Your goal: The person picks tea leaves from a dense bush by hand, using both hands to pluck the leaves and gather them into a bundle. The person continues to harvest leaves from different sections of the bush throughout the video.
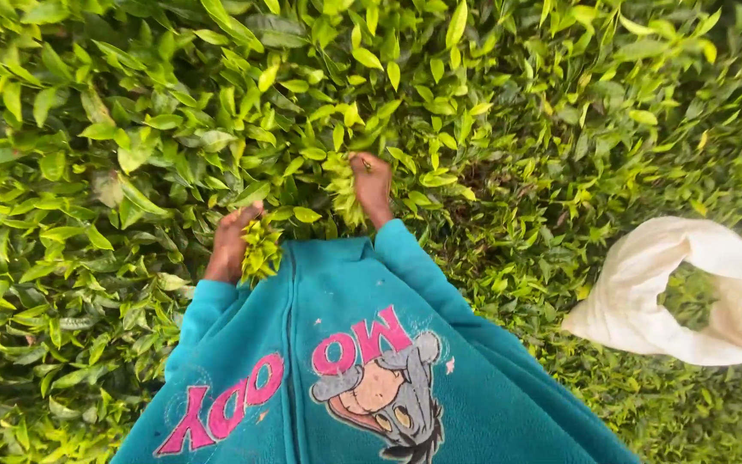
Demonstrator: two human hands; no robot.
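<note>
View from above, person in teal fleece top (371, 344) facing dense green bush (130, 129). Left hand (232, 242): fingers curled shut round bunch of picked leaves (261, 245), which sticks out just right of the fingers. Right hand (373, 185): fingers closed on a second leaf bunch (343, 191), poking out left of them, fingertips among shoots. White cloth sack (646, 292), mouth open, lies well right of both hands on the foliage.

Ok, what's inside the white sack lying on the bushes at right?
Through the open mouth of the white sack, green leaves show. How full it is cannot be seen; the cloth covers the rest.
</note>
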